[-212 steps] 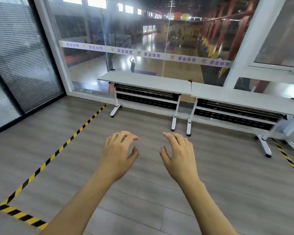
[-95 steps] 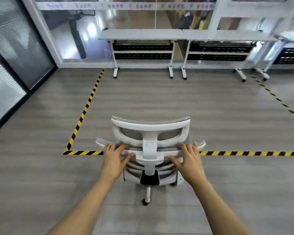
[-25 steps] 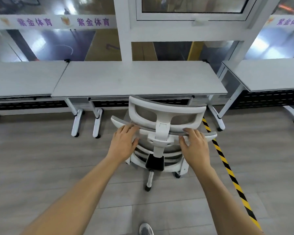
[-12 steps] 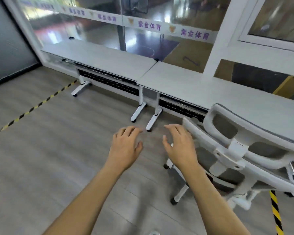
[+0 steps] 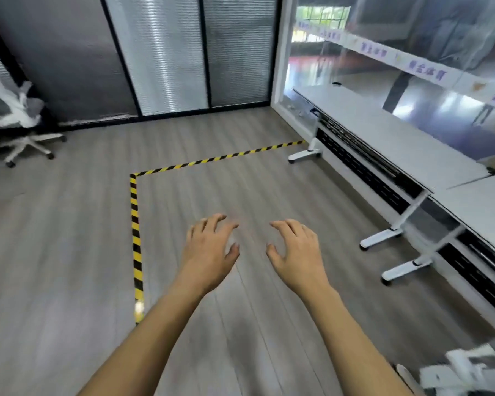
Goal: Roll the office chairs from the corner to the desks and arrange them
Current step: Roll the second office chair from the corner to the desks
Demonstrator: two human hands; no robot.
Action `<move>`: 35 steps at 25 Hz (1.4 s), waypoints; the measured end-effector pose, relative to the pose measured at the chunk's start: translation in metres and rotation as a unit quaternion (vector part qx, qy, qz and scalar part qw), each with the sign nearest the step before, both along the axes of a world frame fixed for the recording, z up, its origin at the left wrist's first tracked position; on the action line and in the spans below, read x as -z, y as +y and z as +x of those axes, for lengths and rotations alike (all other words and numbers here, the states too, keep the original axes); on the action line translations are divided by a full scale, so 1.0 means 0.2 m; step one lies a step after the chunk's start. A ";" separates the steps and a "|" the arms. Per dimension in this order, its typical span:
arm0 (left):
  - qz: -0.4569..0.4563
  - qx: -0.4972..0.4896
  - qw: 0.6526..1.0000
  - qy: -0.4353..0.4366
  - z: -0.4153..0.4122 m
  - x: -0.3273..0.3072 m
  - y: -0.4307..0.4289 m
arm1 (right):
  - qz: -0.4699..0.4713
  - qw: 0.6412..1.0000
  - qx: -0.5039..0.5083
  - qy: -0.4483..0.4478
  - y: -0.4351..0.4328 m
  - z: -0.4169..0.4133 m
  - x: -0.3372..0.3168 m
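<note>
The left hand [image 5: 209, 252] and right hand [image 5: 296, 252] hovered empty, fingers loosely spread; one chair [image 5: 469, 370] stood by the desks [image 5: 389, 138] to their right, a corner chair [image 5: 17, 118] far left awaited fetching

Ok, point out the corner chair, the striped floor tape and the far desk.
corner chair [image 5: 26, 142]: head view, on its white base.
striped floor tape [image 5: 134, 224]: head view, on its near strip.
far desk [image 5: 389, 134]: head view, on its top.

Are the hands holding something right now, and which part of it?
Nothing. The left hand and the right hand both hover empty, fingers loosely curved, above the grey wood-look floor.
</note>
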State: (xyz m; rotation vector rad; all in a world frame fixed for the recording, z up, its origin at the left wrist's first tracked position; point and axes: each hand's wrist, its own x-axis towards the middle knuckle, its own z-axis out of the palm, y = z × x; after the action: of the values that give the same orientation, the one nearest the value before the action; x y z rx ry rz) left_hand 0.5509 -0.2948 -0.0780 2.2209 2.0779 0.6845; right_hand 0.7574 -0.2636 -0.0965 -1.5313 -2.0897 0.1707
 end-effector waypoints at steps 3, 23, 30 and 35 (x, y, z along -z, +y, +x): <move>0.023 -0.077 0.997 0.004 -0.56 -0.01 -0.07 | 0.014 0.997 -0.073 0.006 0.09 -0.59 -0.02; -0.007 -0.416 0.909 0.026 -3.52 0.00 0.16 | -0.045 0.903 -0.428 0.018 0.88 -4.06 0.10; -0.003 -0.518 0.855 0.025 -4.60 0.04 0.18 | -0.049 0.847 -0.528 0.018 1.02 -5.34 0.07; -0.004 -0.547 0.837 0.014 -5.51 0.08 0.22 | -0.053 0.835 -0.547 -0.005 1.08 -6.30 0.08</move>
State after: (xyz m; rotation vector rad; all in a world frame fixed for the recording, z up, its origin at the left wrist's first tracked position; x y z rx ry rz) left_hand -0.5510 -0.2509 -0.0939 0.7982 3.2230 0.6038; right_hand -0.5020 -0.0466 -0.1124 -0.1851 -2.7383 0.6822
